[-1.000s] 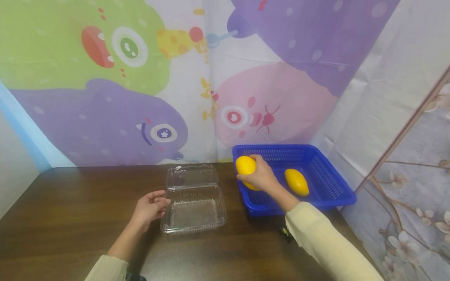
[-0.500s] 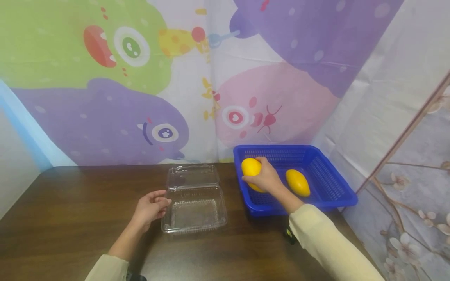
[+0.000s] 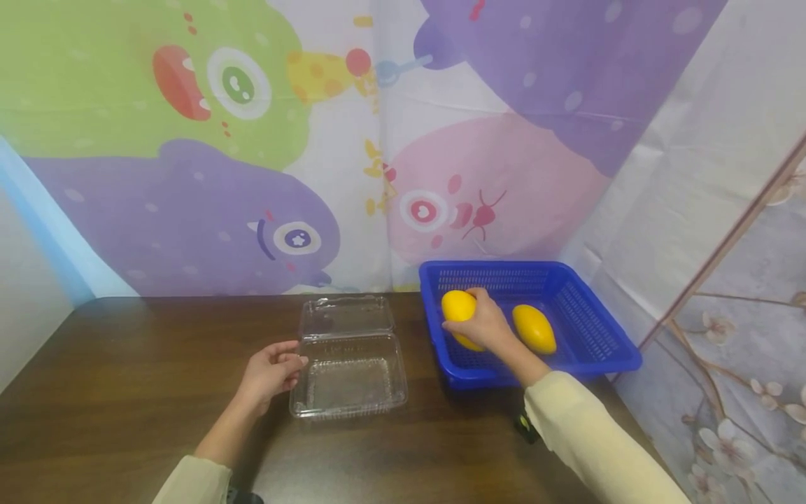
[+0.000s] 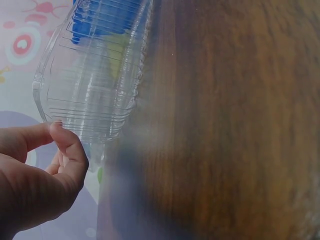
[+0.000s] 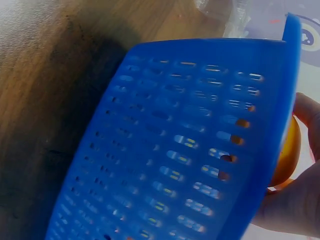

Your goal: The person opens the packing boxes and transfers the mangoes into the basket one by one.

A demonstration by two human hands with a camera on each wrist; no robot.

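A yellow mango (image 3: 458, 306) is held in my right hand (image 3: 488, 323), over the left part of a blue perforated plastic basket (image 3: 598, 322). The thumb and fingers curl round it; in the right wrist view the basket's wall (image 5: 160, 130) hides most of that hand and mango. A second mango (image 3: 534, 329) lies on the basket floor, just right of the hand. My left hand (image 3: 267, 374) pinches the left rim of a clear plastic clamshell container (image 3: 349, 411), which stands with its lid (image 3: 345, 316) folded back. The left wrist view shows thumb and index finger at the rim.
Everything rests on a dark brown wooden table (image 3: 145, 371). A cartoon-print cloth (image 3: 264, 189) hangs along the back edge, and a flower-print cloth (image 3: 737, 364) closes off the right side beside the basket.
My right hand has moved rightward and slightly down with the mango, from the basket's left rim to inside it. The left hand and container have stayed in place.
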